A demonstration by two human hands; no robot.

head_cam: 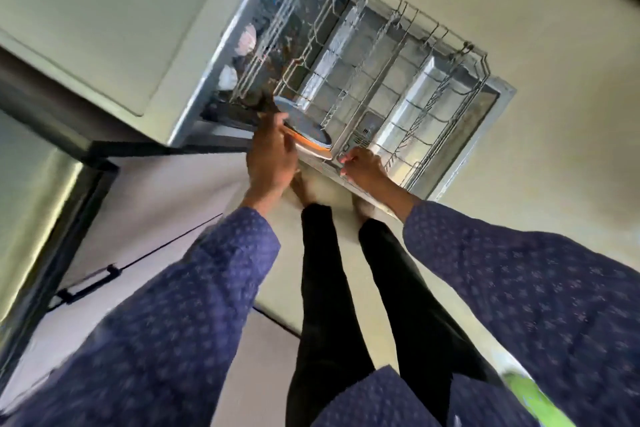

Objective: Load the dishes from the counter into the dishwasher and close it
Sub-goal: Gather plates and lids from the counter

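Note:
I look steeply down at an open dishwasher (221, 55) with its lower wire rack (391, 80) pulled out over the lowered door (498, 104). My left hand (272, 158) holds a small stack of plates (306, 130), blue-grey on top with orange and white rims beneath, at the near left corner of the rack. My right hand (363, 168) grips the rack's near wire edge with curled fingers. The picture is blurred by motion.
The upper rack (277, 21) inside the machine holds blue and white items. A cabinet front with a black handle (88, 282) is at the left. My legs (346, 288) and bare feet stand on the pale floor just before the door. A green object (526, 392) shows at bottom right.

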